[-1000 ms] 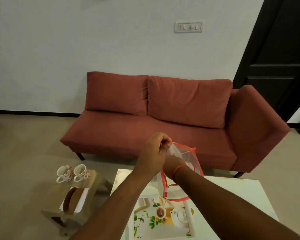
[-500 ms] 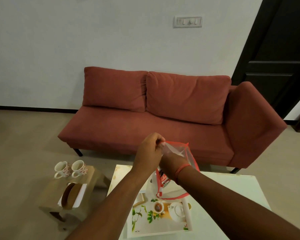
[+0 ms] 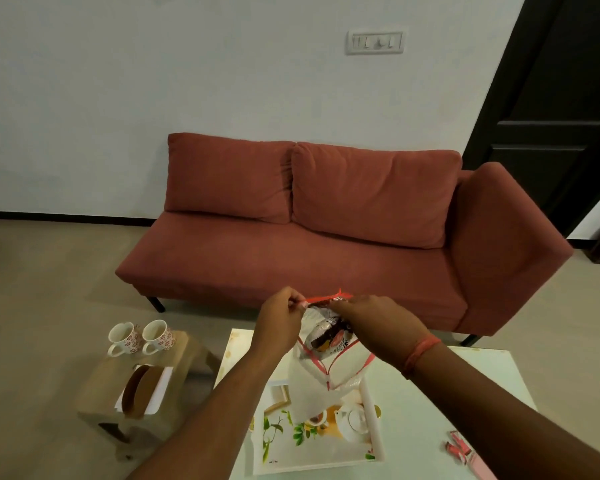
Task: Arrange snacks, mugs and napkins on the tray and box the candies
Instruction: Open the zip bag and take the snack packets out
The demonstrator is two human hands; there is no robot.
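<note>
Nearest, on the white table point(image 3: 430, 410): a tray point(image 3: 312, 455) printed with leaves and a teapot; pink wrapped candies point(image 3: 459, 448) lie to its right, apart from it. Above the tray we hold a clear pouch point(image 3: 329, 355) with red zip edging, a snack packet point(image 3: 329, 336) visible inside. Our left hand point(image 3: 281, 322) pinches the pouch's top edge between curled fingers; our right hand point(image 3: 374, 320) grips the rim opposite, fingers bent over it. Left of the table, a low wooden stool point(image 3: 142, 386) carries two floral mugs point(image 3: 139, 337) and a napkin holder point(image 3: 142, 391). Farthest, a red sofa point(image 3: 326, 230) against the wall.
</note>
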